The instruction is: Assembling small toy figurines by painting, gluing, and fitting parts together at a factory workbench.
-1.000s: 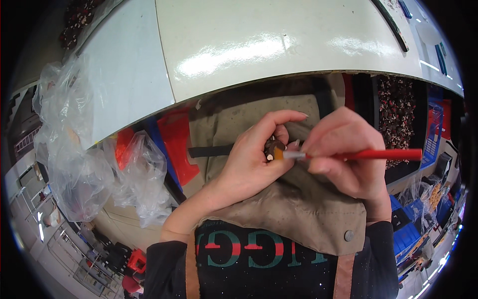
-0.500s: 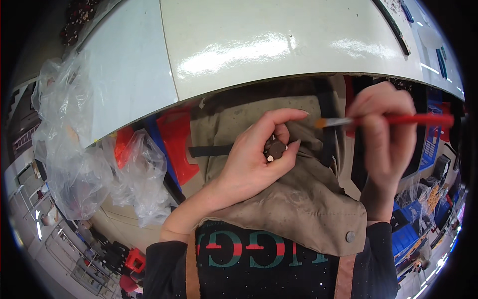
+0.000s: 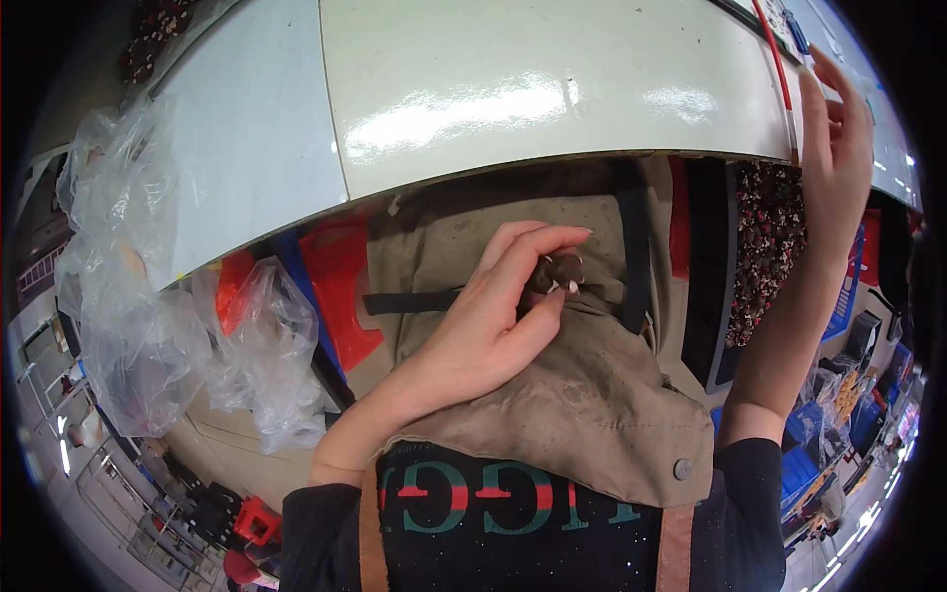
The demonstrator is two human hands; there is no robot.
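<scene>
My left hand (image 3: 483,326) pinches a small dark brown piece (image 3: 554,271) with white spots between thumb and fingertips. It is held over the brown apron (image 3: 582,405) on my lap, just below the table edge. My right hand (image 3: 834,148) is raised at the far right over the white table (image 3: 513,89), fingers stretched upward. A thin red-handled brush (image 3: 775,64) runs along the left side of that hand, its pale end pointing down at the table edge. The thumb's grip on the brush is hidden.
Crumpled clear plastic bags (image 3: 138,296) hang at the left of the table. Red and blue items (image 3: 335,276) sit beneath the table edge. A dark patterned cloth (image 3: 764,247) hangs at the right, with cluttered shelves beyond.
My right hand has lifted the red brush away from the small piece, up and to the right over the table. My left hand keeps holding the piece in the same place.
</scene>
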